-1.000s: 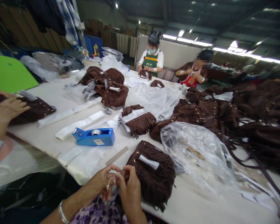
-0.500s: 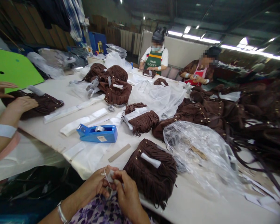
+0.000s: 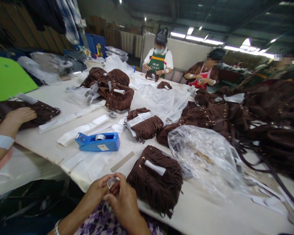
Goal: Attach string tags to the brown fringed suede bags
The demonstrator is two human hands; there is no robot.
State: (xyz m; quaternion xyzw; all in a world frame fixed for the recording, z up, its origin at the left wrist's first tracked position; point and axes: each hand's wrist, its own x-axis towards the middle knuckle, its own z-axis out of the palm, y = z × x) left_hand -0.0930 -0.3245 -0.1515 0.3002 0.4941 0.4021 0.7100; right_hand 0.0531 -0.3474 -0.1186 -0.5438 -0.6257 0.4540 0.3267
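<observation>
Above my lap at the table's front edge, my left hand point(image 3: 97, 192) and my right hand point(image 3: 125, 199) pinch a small clear plastic piece with a thin white string point(image 3: 110, 182) between their fingertips. The fingers partly cover it, so its exact kind is unclear. Just right of my hands lies a dark brown fringed bag point(image 3: 159, 186) with gold eyelets and a white-wrapped piece point(image 3: 155, 167) on top. Beyond my fingers a flat grey-beige strip point(image 3: 122, 161) rests on the table. A blue tape dispenser point(image 3: 98, 142) stands farther back.
A crumpled clear plastic bag point(image 3: 205, 160) and a pile of brown bags point(image 3: 218, 114) cover the right side. Another fringed bag point(image 3: 147, 125) sits mid-table. At left, a co-worker's hand point(image 3: 21, 117) rests on a brown bag point(image 3: 45, 111). Two people point(image 3: 159, 60) work across the table.
My hands have turned a little around the small plastic piece, with the right fingers now higher. The view has shifted slightly. At left, the co-worker's farther hand has moved down.
</observation>
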